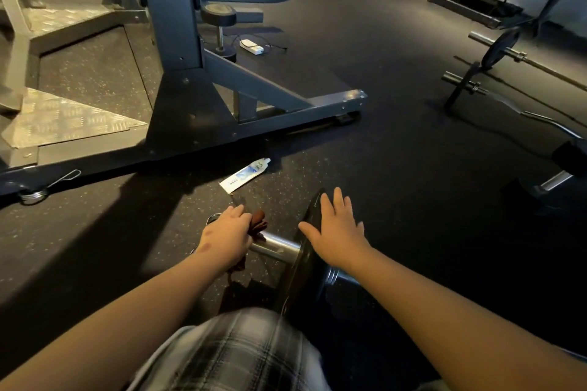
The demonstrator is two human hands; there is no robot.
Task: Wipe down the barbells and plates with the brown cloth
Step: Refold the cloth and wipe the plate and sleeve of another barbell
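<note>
Left hand grips the cloth on the bar; right hand lies flat on the plate. A tube lies just beyond the left hand.

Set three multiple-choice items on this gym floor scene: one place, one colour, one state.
1. Where does the white squeeze tube lie? A) on the speckled rubber floor B) on a machine C) in a hand
2. What colour is the crumpled cloth gripped by the left hand? A) blue B) brown C) white
3. How is the right hand? A) gripping the cloth B) a fist C) open, flat on the black round weight plate
Answers: A, it rests on the floor; B, brown folds show beside the hand; C, it lies spread on the plate.
</note>
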